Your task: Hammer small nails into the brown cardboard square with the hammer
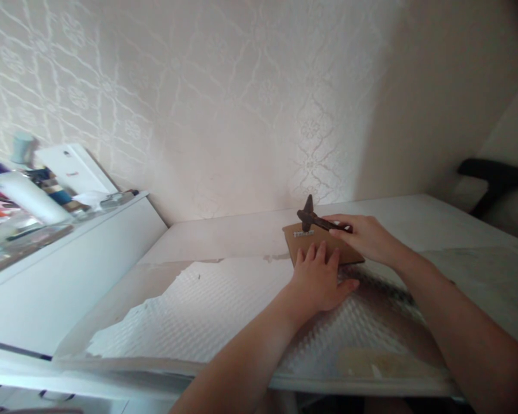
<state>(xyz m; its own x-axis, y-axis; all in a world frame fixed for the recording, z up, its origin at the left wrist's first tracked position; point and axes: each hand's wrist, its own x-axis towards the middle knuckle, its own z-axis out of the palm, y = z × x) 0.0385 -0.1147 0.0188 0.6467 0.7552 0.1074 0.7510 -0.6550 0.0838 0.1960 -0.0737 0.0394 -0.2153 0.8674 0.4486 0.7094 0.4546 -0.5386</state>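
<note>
My right hand (368,236) is closed around the handle end of a dark brown tool (313,218) with a cross-shaped head, something like a small hammer; its exact kind is not clear. The head is above the far left part of a flat brown board (319,244), beside a pale, silvery strip (304,234). My left hand (317,282) lies on the board's near edge with its fingers spread, palm down. Under the board and my left hand is a sheet of bubble wrap (224,305). My fingers hide part of the board.
The white table (211,233) meets a patterned wall (241,115). At left, a white cabinet (77,282) carries a white box (75,169), a white tube-like item (34,198) and other clutter. A black chair part (495,175) stands at the right.
</note>
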